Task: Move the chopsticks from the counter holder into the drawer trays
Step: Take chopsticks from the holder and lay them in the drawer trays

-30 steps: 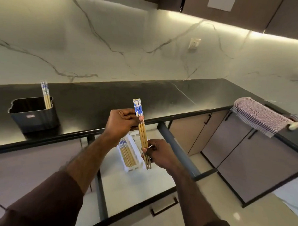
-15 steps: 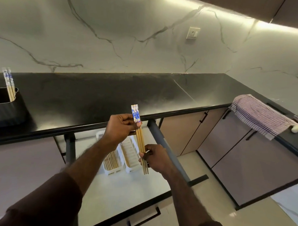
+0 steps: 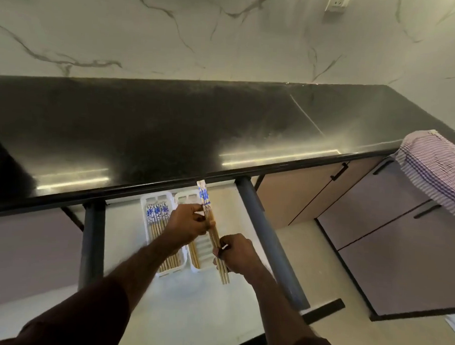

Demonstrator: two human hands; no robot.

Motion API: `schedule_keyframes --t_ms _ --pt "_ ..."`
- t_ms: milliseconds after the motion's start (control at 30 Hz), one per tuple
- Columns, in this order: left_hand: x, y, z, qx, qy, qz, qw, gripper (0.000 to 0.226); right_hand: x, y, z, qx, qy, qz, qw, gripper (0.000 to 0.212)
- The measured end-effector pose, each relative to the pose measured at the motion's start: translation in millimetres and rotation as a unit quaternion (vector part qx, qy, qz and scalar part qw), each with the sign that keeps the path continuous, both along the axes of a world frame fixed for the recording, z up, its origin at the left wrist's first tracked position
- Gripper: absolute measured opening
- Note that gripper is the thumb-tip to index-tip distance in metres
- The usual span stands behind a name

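Two hands are in view – the left hand (image 3: 186, 220) and the right hand (image 3: 237, 253). Two white trays (image 3: 144, 202) lie in one open drawer (image 3: 129, 246). The chopsticks (image 3: 156, 216) in the left tray are many – too packed to count. One striped towel (image 3: 438, 166) hangs on one black counter (image 3: 157, 132).

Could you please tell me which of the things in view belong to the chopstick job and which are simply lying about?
Part of the job:
- bundle of bamboo chopsticks with blue-patterned tops, held by the left hand and right hand
- fuller white plastic tray
- nearly empty white plastic tray
- open white drawer

Just lying about:
- striped purple-and-white cloth
- white wall socket
- black stone counter
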State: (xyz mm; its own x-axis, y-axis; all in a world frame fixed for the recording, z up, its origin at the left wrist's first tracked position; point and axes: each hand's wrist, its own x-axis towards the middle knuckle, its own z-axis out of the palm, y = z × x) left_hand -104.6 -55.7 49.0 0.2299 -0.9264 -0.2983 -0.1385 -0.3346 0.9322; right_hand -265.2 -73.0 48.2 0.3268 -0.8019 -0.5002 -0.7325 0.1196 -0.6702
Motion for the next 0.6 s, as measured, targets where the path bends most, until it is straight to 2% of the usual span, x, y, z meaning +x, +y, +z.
schedule_keyframes --t_ms 133,367,433,600 --pt "1 -8 -37 0.054 -0.094 -0.011 0.994 0.018 9 -14 -27 0.062 0.028 -0.002 0.998 0.007" --pt "6 -11 -83 0.06 -0.203 -0.068 0.975 0.066 35 -38 -65 0.129 0.074 -0.014 0.989 0.023" --pt "10 -15 -93 0.069 -0.254 -0.087 0.961 0.073 45 -48 -71 0.135 0.081 -0.02 0.987 0.027" --pt "18 -31 -110 0.066 -0.409 -0.145 0.899 0.073 67 -69 -94 0.1 0.12 0.0 0.988 0.035"
